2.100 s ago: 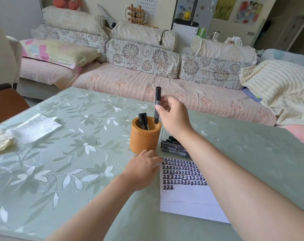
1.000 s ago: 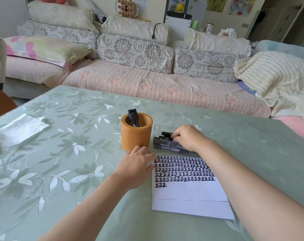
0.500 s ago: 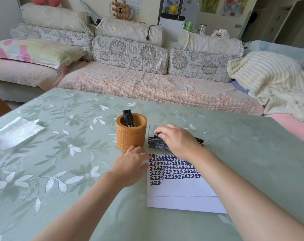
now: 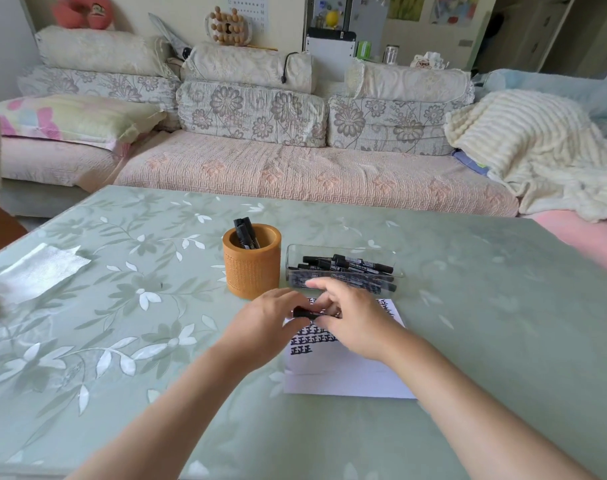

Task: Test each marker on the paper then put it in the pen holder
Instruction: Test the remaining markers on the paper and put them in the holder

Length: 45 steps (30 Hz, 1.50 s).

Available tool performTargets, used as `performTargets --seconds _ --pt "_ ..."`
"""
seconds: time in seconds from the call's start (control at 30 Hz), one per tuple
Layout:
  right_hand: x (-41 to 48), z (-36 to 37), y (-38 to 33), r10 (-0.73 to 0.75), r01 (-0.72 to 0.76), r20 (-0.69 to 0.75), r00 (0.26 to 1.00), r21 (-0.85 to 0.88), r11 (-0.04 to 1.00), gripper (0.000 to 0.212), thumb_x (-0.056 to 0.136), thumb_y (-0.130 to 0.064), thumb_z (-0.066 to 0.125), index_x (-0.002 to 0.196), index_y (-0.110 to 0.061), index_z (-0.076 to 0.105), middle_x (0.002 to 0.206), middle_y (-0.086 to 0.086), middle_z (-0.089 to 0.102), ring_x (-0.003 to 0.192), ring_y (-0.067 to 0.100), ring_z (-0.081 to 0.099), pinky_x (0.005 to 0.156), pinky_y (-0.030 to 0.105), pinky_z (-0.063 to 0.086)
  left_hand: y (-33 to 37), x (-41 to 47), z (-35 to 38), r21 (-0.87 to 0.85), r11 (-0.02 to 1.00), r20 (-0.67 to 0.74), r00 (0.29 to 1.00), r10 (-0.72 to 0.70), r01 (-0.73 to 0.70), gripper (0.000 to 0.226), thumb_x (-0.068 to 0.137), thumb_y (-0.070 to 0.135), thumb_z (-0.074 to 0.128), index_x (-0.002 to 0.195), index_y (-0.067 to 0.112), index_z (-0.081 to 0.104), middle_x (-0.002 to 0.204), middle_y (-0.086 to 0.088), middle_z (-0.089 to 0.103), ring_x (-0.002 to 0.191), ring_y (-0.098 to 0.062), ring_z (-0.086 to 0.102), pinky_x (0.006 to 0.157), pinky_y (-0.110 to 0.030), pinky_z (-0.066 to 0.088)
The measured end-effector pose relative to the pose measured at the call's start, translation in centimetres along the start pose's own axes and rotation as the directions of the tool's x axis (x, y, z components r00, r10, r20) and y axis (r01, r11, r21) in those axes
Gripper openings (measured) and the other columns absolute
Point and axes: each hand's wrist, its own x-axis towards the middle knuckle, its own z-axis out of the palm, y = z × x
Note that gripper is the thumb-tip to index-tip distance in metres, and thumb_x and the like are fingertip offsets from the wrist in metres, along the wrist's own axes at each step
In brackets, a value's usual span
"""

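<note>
Over the near middle of the table (image 4: 468,306) the person has both hands brought together on one black marker (image 4: 304,312), which lies roughly level between them, just above the top edge of the paper (image 4: 347,379). The left hand (image 4: 265,329) has its fingers curled round the marker's left end, and the right hand (image 4: 355,325) pinches the other end between thumb and fingers, with its forefinger raised a little. Only a short black stretch of the marker shows between the two hands, so I cannot tell whether its cap is on or off. The paper lies flat on the table under the hands, its upper part covered in rows of black marks, its lower part blank white. Just beyond the left hand stands the orange pen holder (image 4: 252,271), upright, with a few black markers in it (image 4: 245,232), their ends sticking up above the rim. Right beside it, on its right, is a clear tray (image 4: 340,247) holding a heap of spare markers (image 4: 357,266) lying on their sides. Well off to the left, near the table's edge, lies a crumpled white tissue (image 4: 42,271). Behind the table runs a long sofa (image 4: 295,171) with flowered cushions, a cream blanket (image 4: 537,150) heaped at its right end.
</note>
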Motion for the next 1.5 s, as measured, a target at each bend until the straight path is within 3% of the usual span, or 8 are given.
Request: performTargets --seconds 0.27,0.4,0.53,0.77,0.9,1.03,1.17,1.5 --pt "-1.0 -1.2 0.8 0.090 -0.087 0.020 0.996 -0.117 0.989 0.028 0.083 -0.028 0.069 0.105 -0.037 0.054 0.093 -0.012 0.065 0.083 0.009 0.061 0.077 0.029 0.048 -1.0 -0.1 -1.6 0.016 0.996 -0.073 0.993 -0.092 0.093 0.009 0.093 0.032 0.059 0.096 0.027 0.067 0.085 0.018 0.058 0.079 -0.001 0.055 0.065 -0.022 0.048" --pt "-0.9 -0.7 0.8 0.113 -0.105 -0.026 0.993 0.216 0.971 0.022 0.083 -0.012 0.071 0.093 -0.028 0.060 0.082 -0.004 0.069 0.053 0.009 0.061 0.055 0.024 0.049 -1.8 -0.4 -2.1 0.007 0.991 -0.077 0.988 -0.136 0.137 0.008 0.093 0.032 0.059 0.096 0.028 0.066 0.084 0.022 0.056 0.083 0.000 0.056 0.064 -0.017 0.045" --pt "-0.4 -0.6 0.6 0.177 -0.107 -0.097 0.979 0.497 0.861 0.016 0.084 -0.001 0.070 0.089 -0.016 0.066 0.062 -0.005 0.064 0.045 0.017 0.057 0.043 0.025 0.042 -1.4 -0.5 -2.0 0.035 0.990 -0.060 0.990 -0.131 0.133 0.009 0.093 0.034 0.061 0.096 0.029 0.068 0.085 0.025 0.059 0.084 0.007 0.055 0.066 -0.013 0.043" --pt "0.0 -0.3 0.3 0.184 -0.067 -0.069 0.980 0.762 0.644 0.008 0.095 -0.009 0.060 0.097 -0.011 0.068 0.081 0.004 0.065 0.075 0.016 0.061 0.060 0.029 0.053 0.8 -0.7 -0.7 0.029 0.999 0.112 0.993 -0.027 0.023 0.023 0.092 0.046 0.053 0.091 0.031 0.070 0.083 0.020 0.058 0.078 0.002 0.057 0.065 -0.014 0.043" --pt "0.1 -0.4 1.0 0.128 -0.079 -0.044 0.991 0.580 0.811 0.015 0.103 -0.014 0.045 0.103 -0.018 0.060 0.080 0.003 0.061 0.073 0.022 0.056 0.066 0.038 0.050 1.2 -0.5 -1.0 0.075 0.995 -0.033 0.997 -0.069 0.071 0.033 0.090 0.051 0.040 0.090 0.030 0.065 0.084 0.016 0.062 0.075 -0.002 0.058 0.061 -0.026 0.051" --pt "-0.2 -0.5 1.7 0.061 -0.066 0.036 0.997 0.150 0.987 0.021 0.104 -0.034 0.042 0.117 -0.036 0.058 0.066 -0.006 0.047 0.057 0.014 0.045 0.059 0.032 0.038 0.3 -0.3 -1.4 0.055 0.997 -0.168 0.985 -0.048 0.057 0.019 0.093 0.036 0.052 0.107 0.025 0.058 0.096 0.016 0.055 0.088 -0.002 0.054 0.073 -0.026 0.051" --pt "-0.8 -0.5 1.4 0.052 -0.036 0.125 0.991 -0.125 0.992 0.028 0.101 -0.048 0.040 0.126 -0.050 0.052 0.067 -0.007 0.052 0.064 0.011 0.051 0.061 0.030 0.038 0.2 -0.4 -1.3 0.128 0.990 -0.067 0.995 0.075 -0.066 0.032 0.094 0.034 0.054 0.125 0.025 0.056 0.113 0.011 0.057 0.105 -0.009 0.053 0.088 -0.023 0.045" --pt "-0.8 -0.5 1.3 0.001 0.047 0.169 0.986 -0.279 0.959 0.026 0.100 -0.043 0.044 0.094 -0.023 0.060 0.076 -0.003 0.059 0.077 0.022 0.056 0.071 0.037 0.045 -0.4 -0.2 -0.5 0.151 0.979 0.042 0.991 0.129 -0.134 0.010 0.091 0.027 0.064 0.099 0.023 0.069 0.082 0.010 0.059 0.079 -0.012 0.052 0.065 -0.025 0.044"
